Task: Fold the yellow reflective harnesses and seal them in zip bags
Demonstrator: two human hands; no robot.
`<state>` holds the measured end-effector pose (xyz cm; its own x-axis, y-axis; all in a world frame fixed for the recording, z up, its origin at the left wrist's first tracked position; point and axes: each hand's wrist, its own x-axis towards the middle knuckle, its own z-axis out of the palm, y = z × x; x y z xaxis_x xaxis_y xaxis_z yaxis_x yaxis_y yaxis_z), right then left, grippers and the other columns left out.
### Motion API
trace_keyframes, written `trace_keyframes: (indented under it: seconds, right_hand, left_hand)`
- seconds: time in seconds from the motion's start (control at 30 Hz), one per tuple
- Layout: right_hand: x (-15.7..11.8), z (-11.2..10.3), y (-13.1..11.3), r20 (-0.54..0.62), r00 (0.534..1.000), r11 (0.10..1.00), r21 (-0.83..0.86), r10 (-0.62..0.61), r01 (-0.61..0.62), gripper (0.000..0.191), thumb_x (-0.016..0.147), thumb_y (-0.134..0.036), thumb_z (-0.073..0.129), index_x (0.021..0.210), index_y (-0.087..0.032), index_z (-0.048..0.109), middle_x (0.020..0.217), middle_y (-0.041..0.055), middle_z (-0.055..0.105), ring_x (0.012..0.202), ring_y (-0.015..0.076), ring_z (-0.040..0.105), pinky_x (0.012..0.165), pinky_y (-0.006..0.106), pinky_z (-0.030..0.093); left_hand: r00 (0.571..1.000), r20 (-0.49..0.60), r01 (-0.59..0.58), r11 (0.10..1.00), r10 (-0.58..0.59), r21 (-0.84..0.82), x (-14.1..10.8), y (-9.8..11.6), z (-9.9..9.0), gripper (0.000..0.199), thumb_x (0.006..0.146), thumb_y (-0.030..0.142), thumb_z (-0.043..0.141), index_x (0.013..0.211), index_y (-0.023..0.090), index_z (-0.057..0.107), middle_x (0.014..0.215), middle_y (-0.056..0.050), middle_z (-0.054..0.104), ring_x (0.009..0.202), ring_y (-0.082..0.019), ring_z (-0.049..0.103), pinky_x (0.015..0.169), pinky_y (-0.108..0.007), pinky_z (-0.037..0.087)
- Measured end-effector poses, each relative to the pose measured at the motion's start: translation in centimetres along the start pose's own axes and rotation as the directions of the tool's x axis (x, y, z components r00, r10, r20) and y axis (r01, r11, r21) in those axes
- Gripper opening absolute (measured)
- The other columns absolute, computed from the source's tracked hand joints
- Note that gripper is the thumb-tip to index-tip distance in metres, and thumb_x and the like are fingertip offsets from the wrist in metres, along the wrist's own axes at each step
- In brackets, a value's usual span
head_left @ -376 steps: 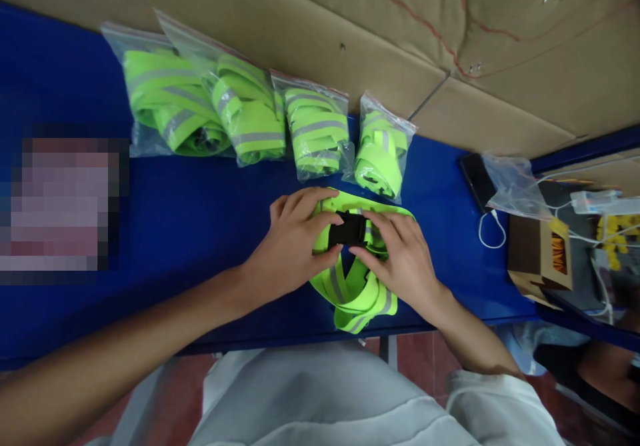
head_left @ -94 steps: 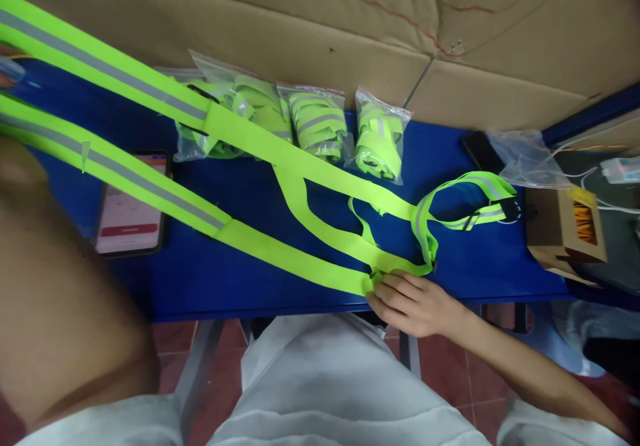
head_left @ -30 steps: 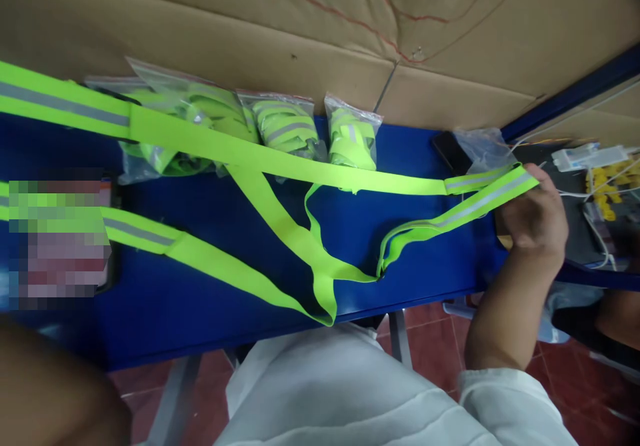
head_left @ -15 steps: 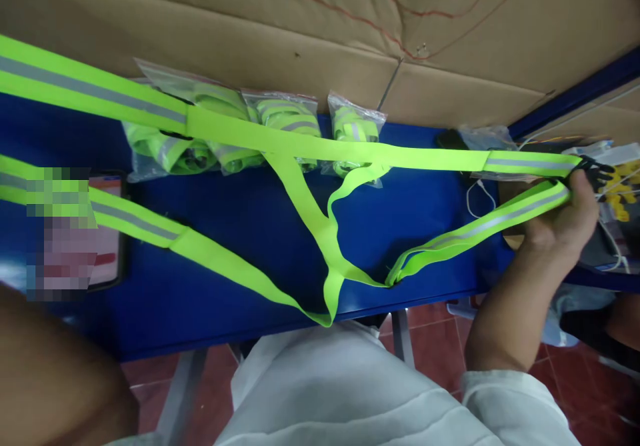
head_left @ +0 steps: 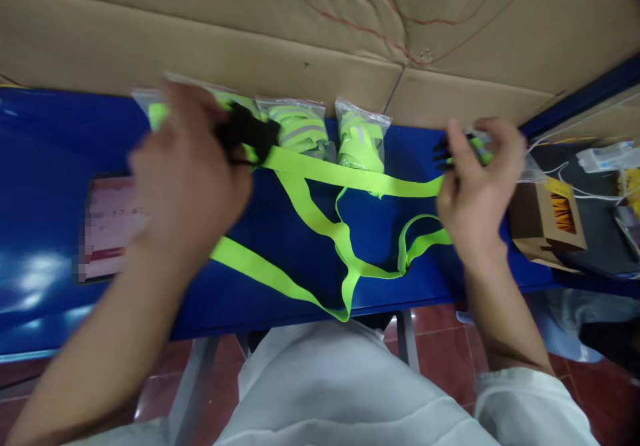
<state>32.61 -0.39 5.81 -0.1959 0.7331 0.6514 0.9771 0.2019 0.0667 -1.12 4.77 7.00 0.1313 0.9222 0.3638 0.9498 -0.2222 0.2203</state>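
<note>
Neon-green straps [head_left: 320, 223], joined in a branching harness, lie slack across the blue table between my hands. My left hand [head_left: 190, 166], blurred, is closed on the left end of the harness, where a black buckle [head_left: 245, 133] sticks out past the fingers. At the right, my right hand [head_left: 475, 186] grips the other end, with black buckle prongs [head_left: 443, 153] showing beside the fingertips. Behind the harness, clear bags of rolled green strap stand against the cardboard, among them a middle bag [head_left: 300, 126] and a right bag [head_left: 363, 139].
A phone [head_left: 107, 226] lies left on the blue table [head_left: 45, 166], partly behind my left hand. An open cardboard box [head_left: 545, 223] stands at the right, near white cables and a clear packet [head_left: 610, 157]. A cardboard wall [head_left: 200, 26] rises behind the table.
My left hand has come into view from the left with its strap end. My right hand has moved inward. The harness has slackened, and the box at the right is now uncovered.
</note>
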Motion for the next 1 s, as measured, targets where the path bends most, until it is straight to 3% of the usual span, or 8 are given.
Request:
trace_keyframes:
  seconds: [0.07,0.13,0.23,0.33,0.47,0.83,1.0]
  right_hand:
    - [0.1,0.9,-4.3,0.122,0.992,0.999,0.045,0.015,-0.021,0.066,0.093,-0.010,0.048,0.158,-0.022,0.046,0.147,0.0201,0.050,0.136,0.0397,0.049,0.106,0.063,0.046]
    - [-0.4,1.7,-7.7,0.194,0.981,0.992,0.119,0.017,-0.041,0.067,0.099,-0.014,0.044,0.164,-0.023,0.034,0.150,0.0202,0.047,0.134,0.0402,0.049,0.104,0.062,0.048]
    - [-1.6,2.7,-10.3,0.286,0.958,0.975,0.219,-0.024,-0.041,0.072,0.101,-0.018,0.041,0.169,-0.021,0.017,0.153,0.0219,0.044,0.133,0.0405,0.050,0.103,0.060,0.049]
    - [-2.5,2.9,-10.6,0.325,0.945,0.967,0.249,-0.028,-0.057,0.077,0.101,-0.018,0.042,0.170,-0.020,0.008,0.153,0.0230,0.043,0.133,0.0411,0.050,0.102,0.059,0.050]
    - [-2.7,2.7,-10.3,0.307,0.952,0.971,0.227,0.002,-0.075,0.078,0.102,-0.020,0.043,0.171,-0.022,0.007,0.153,0.0222,0.044,0.134,0.0421,0.049,0.103,0.061,0.049]
    - [-2.7,2.9,-11.0,0.308,0.951,0.971,0.222,0.020,-0.092,0.076,0.102,-0.020,0.045,0.170,-0.017,0.012,0.153,0.0244,0.044,0.134,0.0423,0.047,0.103,0.061,0.049]
    - [-2.7,3.1,-11.5,0.326,0.945,0.978,0.196,0.006,-0.074,0.065,0.101,-0.015,0.042,0.165,-0.008,0.028,0.152,0.0258,0.045,0.134,0.0363,0.048,0.105,0.055,0.049]
  left_hand:
    - [0.996,0.053,-0.083,0.991,0.078,0.107,-1.5,2.3,1.4,0.042,0.094,0.016,0.048,0.135,0.011,0.053,0.113,-0.014,0.070,0.095,-0.029,0.072,0.081,-0.043,0.062]
    - [0.977,0.121,-0.189,0.979,0.178,0.081,-2.9,4.5,2.9,0.050,0.094,0.014,0.046,0.143,0.016,0.050,0.122,-0.016,0.071,0.095,-0.030,0.074,0.075,-0.040,0.061]
    - [0.965,0.098,-0.241,0.970,0.242,-0.025,-4.2,6.2,4.7,0.059,0.095,0.012,0.042,0.154,0.019,0.044,0.162,-0.018,0.046,0.134,-0.040,0.061,0.105,-0.057,0.053]
    - [0.960,0.037,-0.272,0.955,0.278,-0.118,-4.6,6.0,5.7,0.066,0.097,0.011,0.038,0.162,0.019,0.033,0.171,-0.016,0.029,0.158,-0.037,0.032,0.126,-0.071,0.022]
    - [0.968,0.010,-0.247,0.957,0.251,-0.150,-4.4,5.1,5.7,0.070,0.098,0.008,0.034,0.166,0.021,0.023,0.170,-0.014,0.031,0.159,-0.030,0.031,0.130,-0.071,0.010]
    - [0.988,0.000,-0.148,0.968,0.151,-0.205,-4.2,4.7,5.8,0.066,0.102,0.019,0.041,0.166,0.026,0.028,0.172,-0.012,0.026,0.158,-0.034,0.032,0.132,-0.066,0.006]
    - [0.972,-0.017,-0.235,0.951,0.236,-0.200,-4.9,5.3,6.3,0.062,0.102,0.010,0.034,0.163,0.019,0.031,0.169,-0.016,0.032,0.157,-0.030,0.036,0.132,-0.064,0.013]
